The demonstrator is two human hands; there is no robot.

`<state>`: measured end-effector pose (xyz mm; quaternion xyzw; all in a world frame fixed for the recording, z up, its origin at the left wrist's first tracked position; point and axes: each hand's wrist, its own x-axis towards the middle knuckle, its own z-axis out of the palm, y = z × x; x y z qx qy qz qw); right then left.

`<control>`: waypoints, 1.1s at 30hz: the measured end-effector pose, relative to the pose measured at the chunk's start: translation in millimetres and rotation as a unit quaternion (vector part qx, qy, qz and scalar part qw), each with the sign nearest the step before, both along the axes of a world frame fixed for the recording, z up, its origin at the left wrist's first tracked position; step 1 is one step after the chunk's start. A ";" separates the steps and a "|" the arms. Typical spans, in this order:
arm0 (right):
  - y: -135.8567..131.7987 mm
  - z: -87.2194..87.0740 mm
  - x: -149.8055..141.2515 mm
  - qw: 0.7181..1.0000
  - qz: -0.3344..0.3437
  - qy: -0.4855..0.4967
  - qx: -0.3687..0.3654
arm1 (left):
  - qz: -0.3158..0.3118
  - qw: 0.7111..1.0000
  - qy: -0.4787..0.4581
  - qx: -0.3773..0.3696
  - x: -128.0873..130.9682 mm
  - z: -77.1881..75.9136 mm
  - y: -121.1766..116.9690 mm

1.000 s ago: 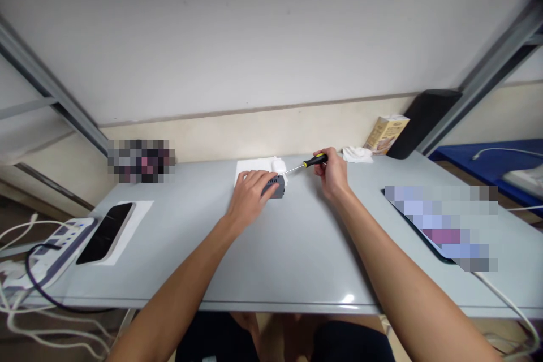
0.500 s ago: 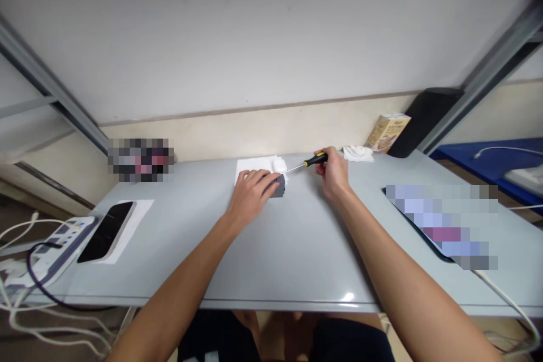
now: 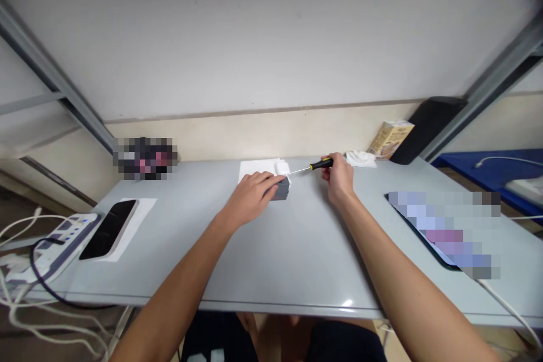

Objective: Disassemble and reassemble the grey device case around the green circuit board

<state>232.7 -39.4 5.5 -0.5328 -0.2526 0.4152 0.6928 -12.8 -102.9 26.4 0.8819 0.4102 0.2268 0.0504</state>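
A small dark grey block-shaped device (image 3: 281, 189) sits on the table, partly covered by my left hand (image 3: 253, 195), whose fingers wrap over its top and left side. My right hand (image 3: 340, 177) is closed around the black and yellow handle of a screwdriver (image 3: 320, 164). Its thin metal shaft points left, and the tip meets the device's upper edge by my left fingertips; the exact contact is too small to make out. Behind the device lie a white sheet of paper (image 3: 255, 166) and a small white rounded case (image 3: 281, 167).
On the left are a black phone (image 3: 111, 229) on paper and a power strip (image 3: 63, 243) with cables. A tablet (image 3: 436, 232) with a white cable lies right. Along the back stand a carton (image 3: 390, 139), crumpled tissue (image 3: 360, 159) and a black cylinder (image 3: 428, 130).
The whole view has shifted slightly. My left hand still holds the device and my right hand the screwdriver, with little visible movement between them.
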 end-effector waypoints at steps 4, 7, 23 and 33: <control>1.5 -1.1 2.6 1.000 -0.019 -0.004 -0.012 | -0.012 1.000 -0.001 -0.023 -2.0 1.5 -1.1; 2.8 -2.5 5.0 1.000 -0.026 -0.004 -0.009 | -0.013 0.999 -0.021 -0.028 -1.2 2.3 -2.1; 3.8 -6.0 11.7 0.999 -0.045 0.001 0.002 | -0.014 0.961 -0.205 -0.187 -24.1 13.9 3.6; 1.4 -1.4 9.5 0.999 -0.045 0.003 0.003 | 0.014 0.921 -0.270 -0.280 -39.8 -0.1 22.4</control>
